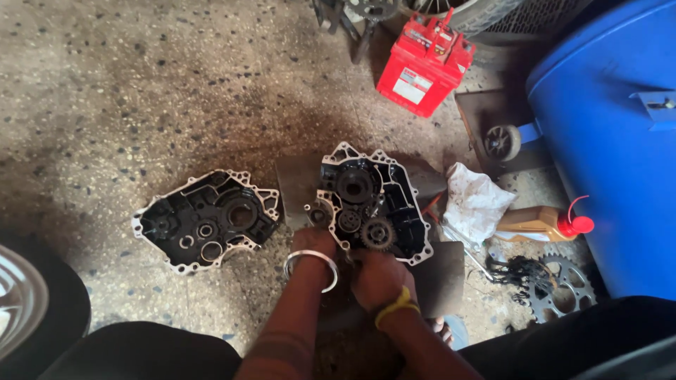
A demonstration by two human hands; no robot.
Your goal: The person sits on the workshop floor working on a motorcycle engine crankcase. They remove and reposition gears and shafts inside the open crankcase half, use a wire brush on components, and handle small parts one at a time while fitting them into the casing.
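Two black engine case halves lie on the oily floor. The right case half holds several gears, one toothed gear near its lower edge. My left hand, with a metal bangle on the wrist, rests at the lower left corner of that case by a small round part. My right hand, with a yellow band on the wrist, is closed just below the toothed gear; what it grips is hidden. The left case half lies apart, untouched.
A red battery stands at the back. A white rag, a brown bottle with a red cap, a sprocket with a chain, and a big blue drum are on the right. A tyre sits at the lower left.
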